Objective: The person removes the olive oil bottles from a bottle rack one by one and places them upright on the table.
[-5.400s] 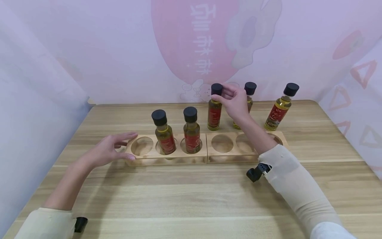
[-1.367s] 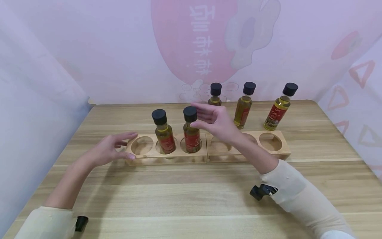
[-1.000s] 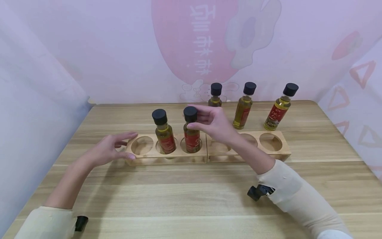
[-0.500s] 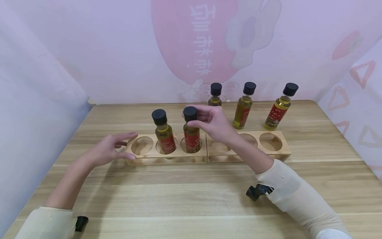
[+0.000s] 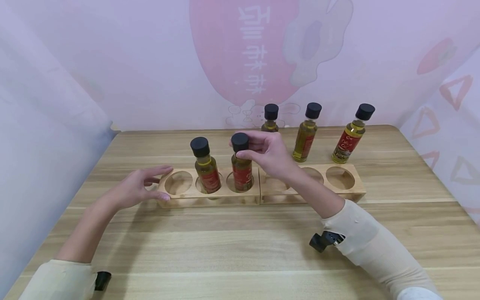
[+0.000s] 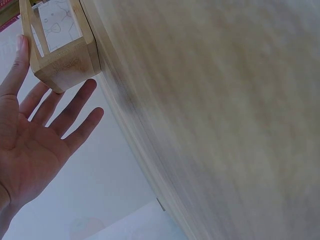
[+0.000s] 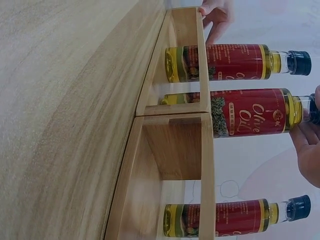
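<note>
My right hand (image 5: 249, 146) pinches the black cap and neck of an olive oil bottle (image 5: 241, 173) that stands in the third hole of the left wooden rack (image 5: 187, 196). In the right wrist view its red label (image 7: 245, 112) faces the camera and my fingers (image 7: 306, 150) lie on the neck. A second bottle (image 5: 206, 168) stands in the hole beside it. My left hand (image 5: 155, 182) is flat with straight fingers against the rack's left end (image 6: 65, 60). The leftmost hole (image 5: 178, 183) holds nothing.
A second wooden rack (image 5: 356, 187) adjoins the first on the right, its holes without bottles. Three more bottles (image 5: 271, 118), (image 5: 306, 133), (image 5: 351, 134) stand behind it near the table's back edge. A printed backdrop (image 5: 243, 50) walls in the back and sides.
My right hand left the back bottle, moved to the bottle in the third hole and closed its fingers on its cap. The left hand stayed at the rack's end.
</note>
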Demonstrator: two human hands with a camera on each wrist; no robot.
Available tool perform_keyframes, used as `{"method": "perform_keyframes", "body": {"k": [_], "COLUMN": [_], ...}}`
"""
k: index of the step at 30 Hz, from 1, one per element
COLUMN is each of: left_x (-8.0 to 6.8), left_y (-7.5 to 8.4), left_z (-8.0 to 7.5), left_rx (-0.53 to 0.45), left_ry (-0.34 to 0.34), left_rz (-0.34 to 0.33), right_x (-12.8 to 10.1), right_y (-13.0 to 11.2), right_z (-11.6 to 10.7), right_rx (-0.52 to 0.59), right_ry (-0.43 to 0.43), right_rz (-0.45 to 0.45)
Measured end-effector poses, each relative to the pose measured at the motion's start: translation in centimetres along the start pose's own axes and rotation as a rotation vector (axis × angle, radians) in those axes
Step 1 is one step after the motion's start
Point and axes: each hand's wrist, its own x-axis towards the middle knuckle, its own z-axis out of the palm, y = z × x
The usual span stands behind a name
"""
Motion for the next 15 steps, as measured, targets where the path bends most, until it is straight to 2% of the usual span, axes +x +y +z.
{"method": "perform_keyframes", "body": {"k": [15], "left_x": [-0.16], "left_y": [0.11], "left_z": [0.02], "left_rx": [-0.004], "left_ry": [0.003], "left_rz": [-0.005], "right_x": [-0.08], "right_y": [-0.7], "right_z": [0.0], "right_rx": [0.001], "right_ry": [0.007], "right_rz": [-0.047]}}
